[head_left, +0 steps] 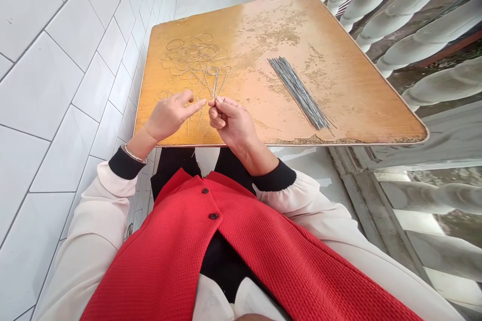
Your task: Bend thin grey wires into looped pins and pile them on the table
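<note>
My right hand [235, 123] is closed, with thumb and fingertips pinching a thin bent wire [216, 83] whose loop rises above the fingers. My left hand [171, 114] is beside it, its index finger stretched toward the right fingertips and the other fingers apart. No object shows in the left hand. Beyond both hands lies a loose tangle of curled wires [196, 52], some of it overlapping the held wire in view. To the right, a bundle of straight grey wires [299, 93] lies slantwise on the wooden table [350, 95].
A white tiled wall [56, 85] runs close along the left side. White balusters [414, 25] stand along the right. The table's near edge is just in front of my body, and its surface is worn and peeling.
</note>
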The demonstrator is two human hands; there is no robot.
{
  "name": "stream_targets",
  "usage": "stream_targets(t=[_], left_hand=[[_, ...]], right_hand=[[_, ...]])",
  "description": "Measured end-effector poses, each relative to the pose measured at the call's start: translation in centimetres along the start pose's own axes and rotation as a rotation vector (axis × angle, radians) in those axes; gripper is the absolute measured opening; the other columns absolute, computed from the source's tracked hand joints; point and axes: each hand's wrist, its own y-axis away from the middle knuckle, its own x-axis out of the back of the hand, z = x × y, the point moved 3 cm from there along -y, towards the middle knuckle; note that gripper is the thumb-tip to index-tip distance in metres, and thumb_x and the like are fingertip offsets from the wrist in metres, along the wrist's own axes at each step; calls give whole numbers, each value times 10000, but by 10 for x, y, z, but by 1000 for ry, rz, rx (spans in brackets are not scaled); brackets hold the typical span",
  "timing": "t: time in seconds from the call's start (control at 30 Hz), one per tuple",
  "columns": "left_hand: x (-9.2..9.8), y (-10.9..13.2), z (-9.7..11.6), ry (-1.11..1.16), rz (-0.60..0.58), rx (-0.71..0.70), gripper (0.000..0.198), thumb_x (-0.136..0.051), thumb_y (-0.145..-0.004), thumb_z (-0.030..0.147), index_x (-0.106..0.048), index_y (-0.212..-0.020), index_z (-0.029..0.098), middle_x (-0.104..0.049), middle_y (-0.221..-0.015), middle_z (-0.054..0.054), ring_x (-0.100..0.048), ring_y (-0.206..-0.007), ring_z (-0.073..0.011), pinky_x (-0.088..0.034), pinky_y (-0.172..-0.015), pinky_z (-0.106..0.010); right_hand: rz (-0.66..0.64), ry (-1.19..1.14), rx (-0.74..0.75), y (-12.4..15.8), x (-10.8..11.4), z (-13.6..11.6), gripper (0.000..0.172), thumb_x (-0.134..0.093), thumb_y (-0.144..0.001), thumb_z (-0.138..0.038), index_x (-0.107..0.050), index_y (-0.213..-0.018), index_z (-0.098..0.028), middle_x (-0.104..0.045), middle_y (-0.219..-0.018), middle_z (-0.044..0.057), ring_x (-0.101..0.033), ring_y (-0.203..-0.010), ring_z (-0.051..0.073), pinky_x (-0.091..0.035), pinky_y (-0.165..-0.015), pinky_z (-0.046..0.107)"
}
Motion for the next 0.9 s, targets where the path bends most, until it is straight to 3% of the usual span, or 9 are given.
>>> stream_targets(t=[0.2,0.43,0.67,0.77,0.9], left_hand=[[-1,-8,5,-97,-5,-121,142,-533,-895,209,-664,-845,231,-550,-770,-19,-496,-740,-156,-362,-673,-293],[0,-5,3,12,6,1,37,-613,-857,274,-614,-842,241,-540,-762,10,-516,-733,-133,-406,-685,-263],[1,-6,13,14,-137,-156,144,-530,-917,288,-628,-835,222,-596,-810,-28,-572,-799,-160,-465,-796,-314],[3,-7,17,-13,-194,-208,199,-508,-931,318,-623,-798,225,-548,-730,-22,-549,-752,-168,-467,-790,-330],[2,-7,21,-68,-218,-273,260,-456,-951,326,-620,-777,226,-520,-696,-24,-523,-718,-175,-451,-757,-339]], right_hand=[[-48,17,-41,-2,3,-1,236,-606,-952,-251,-585,-727,-179,-463,-534,-61,-275,-405,36,-239,-397,172],[-77,145,0,-8,7,-9,178,-721,-903,-337,-662,-837,-183,-529,-546,-55,-340,-399,46,-264,-378,188],[-80,218,0,-14,6,-10,460,-687,-894,-591,-674,-718,-166,-562,-550,-8,-340,-387,38,-230,-345,210],[-115,261,1,-18,9,-12,431,-746,-857,-560,-682,-696,-165,-578,-554,-3,-317,-392,33,-195,-337,214],[-152,295,-8,-21,11,-18,313,-825,-817,-388,-680,-686,-144,-580,-550,-8,-311,-393,22,-179,-348,214]])
